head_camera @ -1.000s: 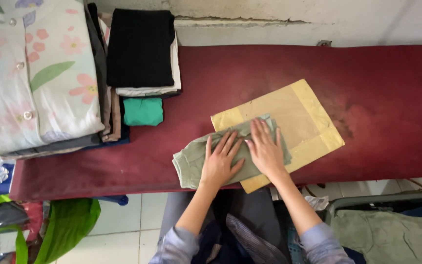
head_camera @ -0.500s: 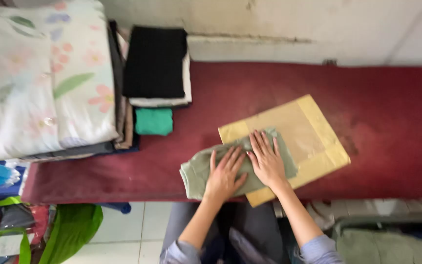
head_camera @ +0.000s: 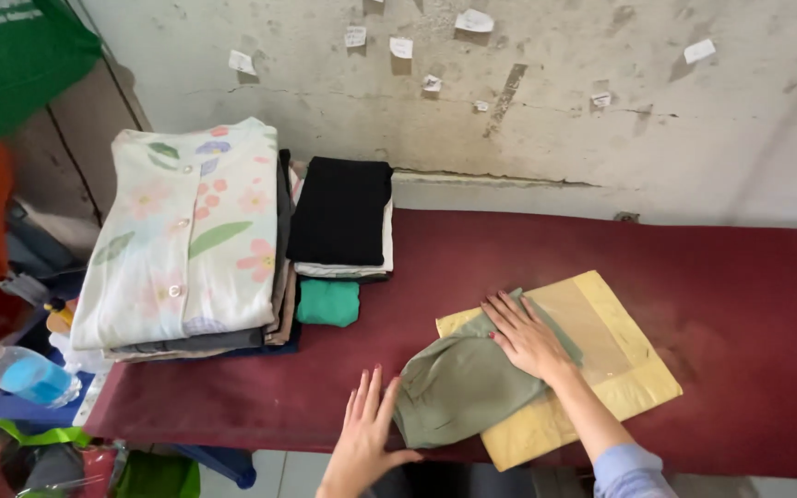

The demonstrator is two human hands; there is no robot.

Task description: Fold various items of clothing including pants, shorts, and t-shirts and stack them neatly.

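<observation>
A folded olive-green garment (head_camera: 458, 387) lies across the near-left part of a yellow flat board (head_camera: 601, 369) on a dark red table (head_camera: 601, 258). My right hand (head_camera: 526, 337) rests flat on the garment's upper right part, fingers spread. Off the cloth, my left hand (head_camera: 366, 429) lies open on the table just left of the garment's near end, thumb close to its edge. Neither hand grips anything.
A tall pile of folded clothes topped by a floral shirt (head_camera: 182, 240) stands at the table's left end. Beside it lie a black-topped stack (head_camera: 341, 214) and a small teal piece (head_camera: 328, 302). A water bottle (head_camera: 25, 374) and bags sit below left. A stained wall runs behind.
My left hand has slid off the garment to the table on its left. The right hand stays pressed on it. The camera has tilted up and closer.
</observation>
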